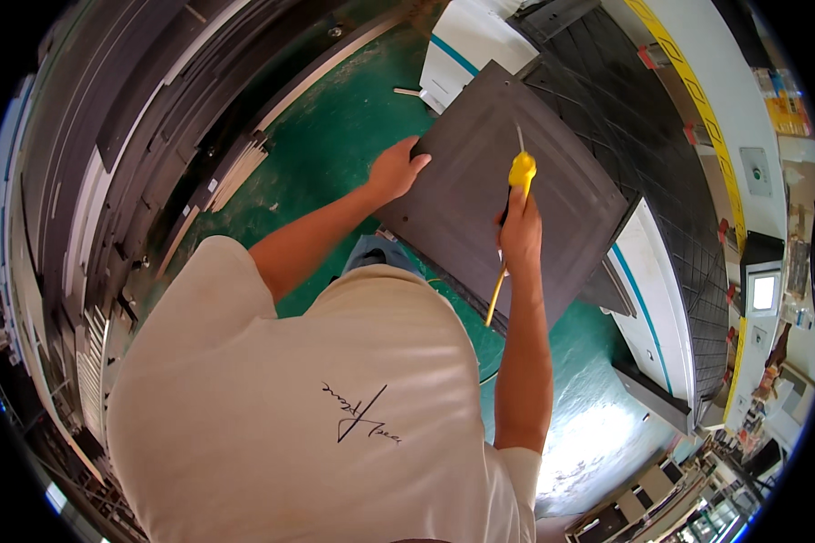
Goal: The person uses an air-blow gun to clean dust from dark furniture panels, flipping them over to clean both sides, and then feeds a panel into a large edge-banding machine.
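A dark grey-brown square panel (489, 190) with a faint raised frame pattern lies tilted in front of me, one corner pointing away. My left hand (396, 172) grips its left edge, thumb near the top face and the other fingers partly hidden. Over the panel's right half, my right hand (521, 231) is closed round a yellow air blow gun (522, 169). Its thin metal nozzle points away from me above the panel, and a yellow hose (495, 297) hangs from below the hand. The nozzle's gap to the surface is hard to judge.
Right of the panel runs a machine with a black bed (652, 136), white side panels (652, 290) and a yellow-edged rail (711, 118). Long dark boards (127, 118) are stacked at left, beside pale thin strips (235, 176). The floor (335, 113) is green.
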A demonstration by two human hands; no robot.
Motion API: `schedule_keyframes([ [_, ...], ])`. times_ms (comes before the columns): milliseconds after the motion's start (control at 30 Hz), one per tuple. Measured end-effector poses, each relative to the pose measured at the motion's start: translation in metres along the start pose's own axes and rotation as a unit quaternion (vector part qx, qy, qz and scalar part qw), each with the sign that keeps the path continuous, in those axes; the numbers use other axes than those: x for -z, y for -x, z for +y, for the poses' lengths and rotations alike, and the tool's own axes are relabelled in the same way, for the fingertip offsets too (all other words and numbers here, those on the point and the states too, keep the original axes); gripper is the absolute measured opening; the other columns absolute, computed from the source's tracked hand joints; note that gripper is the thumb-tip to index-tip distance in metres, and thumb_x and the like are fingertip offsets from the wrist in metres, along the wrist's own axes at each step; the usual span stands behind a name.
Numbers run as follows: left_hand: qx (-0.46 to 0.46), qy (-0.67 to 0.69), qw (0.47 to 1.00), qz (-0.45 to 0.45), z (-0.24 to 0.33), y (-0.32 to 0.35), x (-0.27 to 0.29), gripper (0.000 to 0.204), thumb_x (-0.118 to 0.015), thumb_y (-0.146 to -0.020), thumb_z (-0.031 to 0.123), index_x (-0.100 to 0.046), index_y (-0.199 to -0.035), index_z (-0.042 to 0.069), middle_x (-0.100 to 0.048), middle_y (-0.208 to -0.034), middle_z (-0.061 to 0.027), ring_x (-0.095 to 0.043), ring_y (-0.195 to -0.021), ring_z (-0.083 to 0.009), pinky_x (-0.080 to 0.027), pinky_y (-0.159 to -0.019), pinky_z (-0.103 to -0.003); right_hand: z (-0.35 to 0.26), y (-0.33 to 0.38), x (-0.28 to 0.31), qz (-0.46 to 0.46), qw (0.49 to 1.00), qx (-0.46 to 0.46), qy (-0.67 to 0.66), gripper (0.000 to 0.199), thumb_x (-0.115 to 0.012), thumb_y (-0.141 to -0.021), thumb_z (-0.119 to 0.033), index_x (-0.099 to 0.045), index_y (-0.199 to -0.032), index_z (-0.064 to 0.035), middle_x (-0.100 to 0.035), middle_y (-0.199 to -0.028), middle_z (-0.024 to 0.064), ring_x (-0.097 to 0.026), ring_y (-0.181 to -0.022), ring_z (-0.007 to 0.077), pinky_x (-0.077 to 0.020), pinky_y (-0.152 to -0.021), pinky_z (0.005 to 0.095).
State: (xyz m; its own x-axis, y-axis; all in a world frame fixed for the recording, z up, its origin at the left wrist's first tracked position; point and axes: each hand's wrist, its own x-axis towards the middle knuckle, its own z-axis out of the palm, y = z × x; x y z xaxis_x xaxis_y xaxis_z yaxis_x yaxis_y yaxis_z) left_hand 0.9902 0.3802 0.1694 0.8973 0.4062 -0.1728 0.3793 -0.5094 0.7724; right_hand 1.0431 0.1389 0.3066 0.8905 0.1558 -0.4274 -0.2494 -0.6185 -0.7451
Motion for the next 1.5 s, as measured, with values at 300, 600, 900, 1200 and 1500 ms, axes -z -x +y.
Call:
schedule_keyframes([
  [300,-0.011,0.000,0.999,-0.046,0.020,-0.050,-0.014,0.071,-0.066,-0.099,0.044,-0.045,-0.150,-0.002,-0.056,-0.145,-0.0262,-0.055,-0.133,-0.0426,-0.046,-0.107,-0.046,-0.041,-0.055,-0.003,-0.006,0.993,-0.041,-0.112,0.051,-0.042,-0.110,-0.042,-0.050,-0.143,-0.0042,-0.057,-0.075,0.0050,-0.060,-0.058,0.0138,-0.0576,-0.053,0.0318],
  [600,-0.168,-0.115,0.962,-0.180,0.003,0.015,0.063,0.084,-0.079,-0.089,0.029,-0.036,-0.159,0.010,-0.029,-0.166,-0.0199,-0.038,-0.147,-0.0411,-0.043,-0.112,-0.046,0.082,-0.042,0.108,0.234,0.934,-0.151,-0.223,0.036,-0.050,-0.109,-0.044,-0.056,-0.124,-0.0120,-0.054,-0.072,0.0017,-0.050,-0.052,0.0101,-0.0427,-0.044,0.0275],
  [900,-0.336,-0.307,0.837,-0.304,0.021,0.057,0.068,0.104,-0.090,-0.073,0.018,-0.033,-0.160,0.017,-0.011,-0.172,-0.0144,-0.011,-0.160,-0.0348,-0.029,-0.123,-0.055,0.095,-0.002,0.125,0.204,0.943,-0.132,-0.227,0.034,-0.051,-0.108,-0.043,-0.058,-0.114,-0.0099,-0.053,-0.069,-0.0001,-0.052,-0.053,0.0101,-0.0429,-0.044,0.0279],
  [1200,-0.320,-0.391,0.818,-0.273,0.040,0.072,0.049,0.108,-0.084,-0.074,0.007,-0.026,-0.164,0.020,-0.007,-0.173,-0.0137,-0.005,-0.160,-0.0367,-0.020,-0.123,-0.065,0.158,0.128,0.111,0.142,0.940,-0.151,-0.271,0.032,-0.053,-0.108,-0.044,-0.060,-0.113,-0.0127,-0.057,-0.071,-0.0003,-0.054,-0.055,0.0091,-0.0402,-0.046,0.0267],
  [1500,-0.391,-0.439,0.789,-0.177,0.019,0.077,0.031,0.098,-0.063,-0.079,-0.012,-0.024,-0.165,0.016,-0.010,-0.171,-0.0218,-0.011,-0.158,-0.0420,-0.019,-0.127,-0.056,0.212,0.236,0.124,0.258,0.906,-0.184,-0.281,0.040,-0.050,-0.111,-0.036,-0.055,-0.143,-0.0128,-0.052,-0.069,-0.0037,-0.047,-0.057,0.0057,-0.0387,-0.050,0.0227],
])
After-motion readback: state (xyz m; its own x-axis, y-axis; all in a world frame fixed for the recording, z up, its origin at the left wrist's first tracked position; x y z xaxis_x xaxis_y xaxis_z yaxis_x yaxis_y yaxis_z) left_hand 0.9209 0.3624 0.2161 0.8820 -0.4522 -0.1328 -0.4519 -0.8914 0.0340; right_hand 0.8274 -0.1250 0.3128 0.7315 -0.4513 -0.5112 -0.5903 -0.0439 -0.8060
